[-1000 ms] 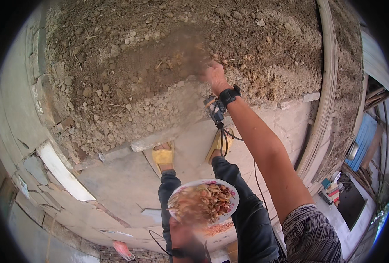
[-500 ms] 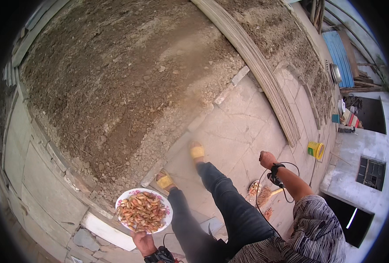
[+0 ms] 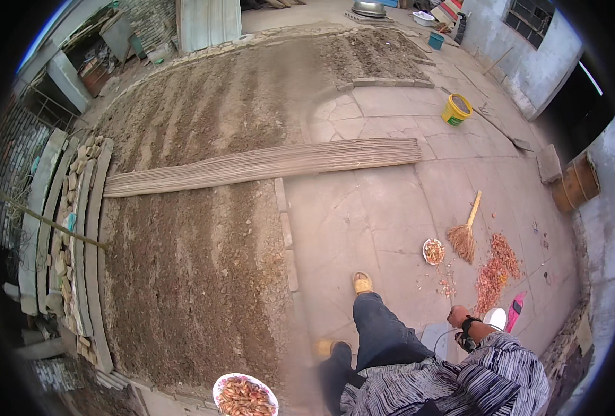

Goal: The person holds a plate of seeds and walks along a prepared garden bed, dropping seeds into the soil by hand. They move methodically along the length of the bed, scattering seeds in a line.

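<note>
At nine o'clock, stone slabs (image 3: pixel 99 277) are seen laid in long rows beside a tilled soil bed (image 3: pixel 196 277). Near half past six, cut by the lower edge, a white floral-rimmed plate (image 3: pixel 218 390) is seen heaped with reddish-brown bulbs (image 3: pixel 246 397); the left hand lies outside the view, so its grip cannot be told. The bed is crossed by a long ribbed board (image 3: pixel 266 165), whose right end is rested on the paving (image 3: pixel 363 222). Yellow slippers (image 3: pixel 363 282) are worn, between five and six o'clock. Toward four, a small white bowl (image 3: pixel 425 245) is filled with pale and reddish pieces. A yellow bucket (image 3: pixel 455 111) is placed at two. At about four, the right hand (image 3: pixel 458 316) is held with fingers seemingly curled; whether anything is gripped cannot be told. Above it, a straw broom (image 3: pixel 462 241) is laid just beside scattered reddish skins (image 3: pixel 496 274). At three, a rusty barrel (image 3: pixel 576 186) is set by the wall.
</note>
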Motion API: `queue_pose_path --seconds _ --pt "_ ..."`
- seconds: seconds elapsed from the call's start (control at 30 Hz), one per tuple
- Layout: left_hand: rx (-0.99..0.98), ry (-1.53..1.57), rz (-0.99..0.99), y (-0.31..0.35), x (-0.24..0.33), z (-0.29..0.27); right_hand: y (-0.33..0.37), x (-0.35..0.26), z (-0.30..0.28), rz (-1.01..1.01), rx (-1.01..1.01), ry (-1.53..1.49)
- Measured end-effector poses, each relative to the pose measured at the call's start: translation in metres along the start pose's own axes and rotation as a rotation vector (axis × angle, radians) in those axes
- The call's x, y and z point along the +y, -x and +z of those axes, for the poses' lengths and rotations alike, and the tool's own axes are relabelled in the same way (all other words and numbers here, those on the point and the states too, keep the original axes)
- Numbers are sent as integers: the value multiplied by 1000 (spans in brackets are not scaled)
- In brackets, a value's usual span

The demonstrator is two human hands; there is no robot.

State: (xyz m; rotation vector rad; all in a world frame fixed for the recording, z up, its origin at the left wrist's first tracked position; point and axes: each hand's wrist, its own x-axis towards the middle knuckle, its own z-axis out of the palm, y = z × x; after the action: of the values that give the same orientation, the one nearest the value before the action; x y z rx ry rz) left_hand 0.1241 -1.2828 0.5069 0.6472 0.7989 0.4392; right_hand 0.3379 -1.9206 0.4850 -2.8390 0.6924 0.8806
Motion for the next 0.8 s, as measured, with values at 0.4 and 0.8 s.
queue_pose_path --seconds 0.4,0.8 --pt "-123 450 11 -45 -38 276 -37 42 -12 239 -35 -1081" --pt "-341 302 -236 -84 -85 456 -110 67 -21 248 164 -1215"
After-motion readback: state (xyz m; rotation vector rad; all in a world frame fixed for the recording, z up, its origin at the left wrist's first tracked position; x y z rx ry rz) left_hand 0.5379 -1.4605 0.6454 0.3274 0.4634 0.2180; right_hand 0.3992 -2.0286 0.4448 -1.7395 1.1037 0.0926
